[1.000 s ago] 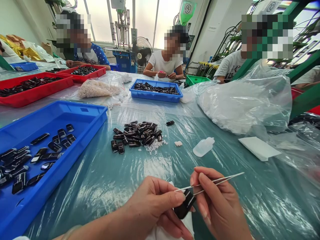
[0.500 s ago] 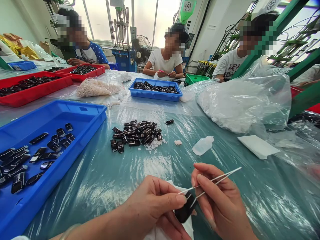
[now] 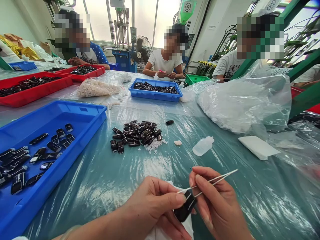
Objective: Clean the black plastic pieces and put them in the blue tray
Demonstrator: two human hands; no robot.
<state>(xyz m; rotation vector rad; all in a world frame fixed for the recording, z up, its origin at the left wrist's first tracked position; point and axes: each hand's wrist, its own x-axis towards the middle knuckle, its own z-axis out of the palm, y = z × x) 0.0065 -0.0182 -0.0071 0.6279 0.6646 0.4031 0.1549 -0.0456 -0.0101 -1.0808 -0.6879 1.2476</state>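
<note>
At the bottom centre of the frame, the person's left hand pinches a glossy black plastic piece between thumb and fingers, over a crumpled white cloth or paper. Just to its right, the right hand has thumb and forefinger closed on a thin, pale tool like tweezers; its two prongs meet at the upper right and spread towards the left hand, one reaching the left thumb, the other the upper edge of the piece. Whether the prongs grip the piece cannot be told. Further up, near the middle of the frame, a pile of similar black pieces lies on the plastic-covered teal tabletop, with white granules at its lower right edge. Right of centre lie a small off-white lump, a translucent bottle on its side and a folded white sheet. A large blue tray fills the lower left, with more black pieces inside. Across the table, a smaller blue tray stands at upper centre, in front of a co-worker in a white T-shirt.
</note>
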